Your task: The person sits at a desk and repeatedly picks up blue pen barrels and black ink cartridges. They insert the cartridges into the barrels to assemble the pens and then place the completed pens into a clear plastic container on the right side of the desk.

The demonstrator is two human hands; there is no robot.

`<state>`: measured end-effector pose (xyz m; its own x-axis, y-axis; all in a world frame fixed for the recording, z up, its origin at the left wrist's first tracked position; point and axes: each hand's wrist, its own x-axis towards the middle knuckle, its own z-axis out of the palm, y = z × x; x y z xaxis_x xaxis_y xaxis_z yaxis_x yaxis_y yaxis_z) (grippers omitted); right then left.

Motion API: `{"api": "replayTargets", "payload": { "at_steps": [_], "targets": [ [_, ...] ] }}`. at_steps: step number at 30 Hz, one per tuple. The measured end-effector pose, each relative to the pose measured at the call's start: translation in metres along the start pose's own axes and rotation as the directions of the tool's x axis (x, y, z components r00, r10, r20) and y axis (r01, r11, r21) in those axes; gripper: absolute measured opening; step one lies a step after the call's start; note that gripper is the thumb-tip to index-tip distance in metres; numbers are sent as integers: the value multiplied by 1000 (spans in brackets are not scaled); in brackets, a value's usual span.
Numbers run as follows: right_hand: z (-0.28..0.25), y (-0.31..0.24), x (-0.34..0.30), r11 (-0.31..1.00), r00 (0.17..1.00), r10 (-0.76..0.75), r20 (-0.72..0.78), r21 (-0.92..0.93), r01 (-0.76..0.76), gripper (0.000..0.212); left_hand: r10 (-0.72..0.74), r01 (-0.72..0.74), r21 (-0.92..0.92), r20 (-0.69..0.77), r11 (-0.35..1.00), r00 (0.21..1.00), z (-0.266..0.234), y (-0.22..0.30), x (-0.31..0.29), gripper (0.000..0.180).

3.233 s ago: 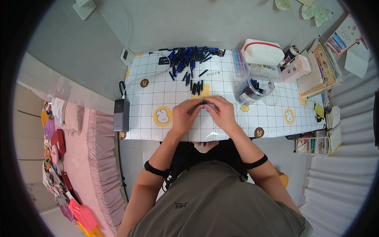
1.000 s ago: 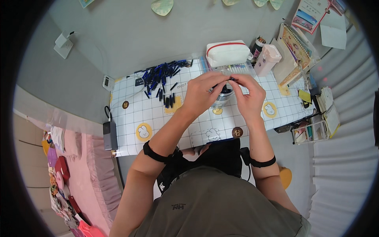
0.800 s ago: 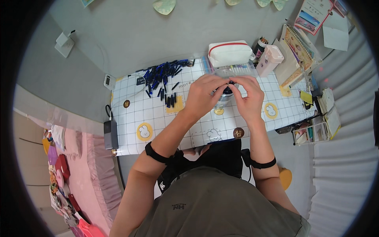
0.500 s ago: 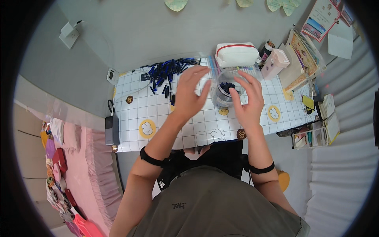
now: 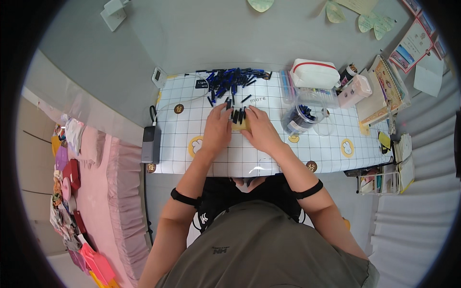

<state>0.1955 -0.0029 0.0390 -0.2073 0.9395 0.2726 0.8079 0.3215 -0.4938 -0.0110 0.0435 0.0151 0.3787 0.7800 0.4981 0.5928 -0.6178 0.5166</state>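
Note:
Small dark-blue tubes that look like ink cartridges [image 5: 238,115] stand in a short row on the table between my two hands. My left hand [image 5: 217,130] is at the row's left end, thumb and fingers closed around a cartridge [image 5: 229,102]. At the right end, my right hand [image 5: 261,128] has its fingers spread and curved, with the fingertips against the outermost cartridge. Beyond them lies a big loose heap of cartridges [image 5: 233,79]. A clear plastic jar [image 5: 293,122], partly filled with the same tubes, stands tilted to the right of my right hand.
Behind the jar are a white pencil case [image 5: 314,73] with red trim and a clear box of pens [image 5: 286,86]. A pink container [image 5: 355,91] and notebooks [image 5: 384,84] stand farther right. A grey power bank [image 5: 151,144] with a cable sits at the left edge.
Both hands have come down and left, from the air near the jar to the small row of cartridges. The view has shifted, and the jar is now free of my right hand.

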Motion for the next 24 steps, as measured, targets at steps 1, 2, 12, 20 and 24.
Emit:
{"api": "replayTargets", "payload": {
  "at_steps": [1, 2, 12, 20, 24],
  "targets": [
    [4, 0, 5, 999, 999, 19, 31, -27, -18, 73, -12, 12, -4, -21, 1000, 1000, 0, 5, -4, 46],
    [7, 0, 10, 999, 999, 20, 27, -31, -20, 72, -23, 23, -9, -42, 1000, 999, 0, 7, -7, 46],
    [13, 16, 34, 984, 999, -6, 54, 179, -4, 54, 30, -28, 71, -24, 997, 999, 6, 4, -15, 40],
    [8, 11, 32, 983, 998, -21, 67, 181, 9, 51, 29, -26, 50, -53, 998, 998, 5, 5, -16, 30],
    [4, 7, 28, 977, 996, 7, 86, 214, -25, 50, 32, -29, 37, -86, 999, 996, 3, 5, -15, 24]
  ]
}}
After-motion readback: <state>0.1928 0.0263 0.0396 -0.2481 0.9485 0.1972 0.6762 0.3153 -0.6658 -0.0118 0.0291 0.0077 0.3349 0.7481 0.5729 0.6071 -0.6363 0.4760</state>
